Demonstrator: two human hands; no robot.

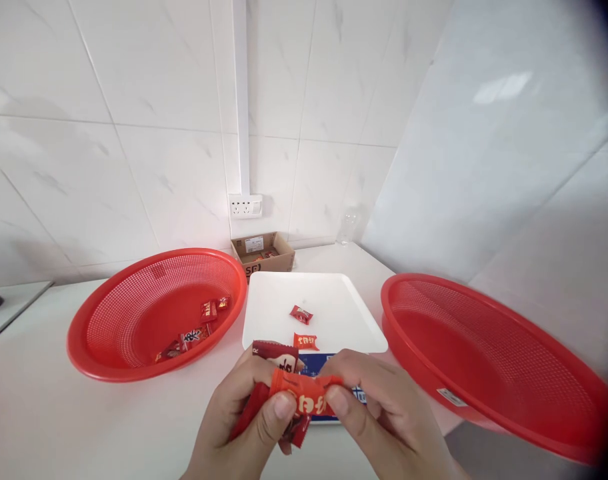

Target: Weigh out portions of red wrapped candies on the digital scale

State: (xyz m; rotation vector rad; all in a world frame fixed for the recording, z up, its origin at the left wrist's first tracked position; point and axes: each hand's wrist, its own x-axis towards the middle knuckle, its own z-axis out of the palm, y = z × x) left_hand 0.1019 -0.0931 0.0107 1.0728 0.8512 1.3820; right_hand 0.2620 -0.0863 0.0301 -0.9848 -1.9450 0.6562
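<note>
My left grip [239, 417] and right grip [391, 407] pinch one orange-red packet [309, 396] between them, over the near side of the worktop [109, 427].
I have the packet by its two ends, thumbs toward me, pale lettering showing between them; my left grip also holds a dark red packet [271, 348] and more red wrapping below, partly hidden by my fingers. Just beyond lies a white tray [267, 320], carrying a small red packet [301, 315] and, nearer me, an orange packet [305, 342]; a blue panel [311, 362] shows at its near edge, mostly behind my hold. To the left, a red basket [119, 313] contains several wrapped packets [191, 335]; to the right stands another red basket [419, 360]. Behind the tray, a cardboard box [254, 269] sits near the tiled wall [159, 173].
</note>
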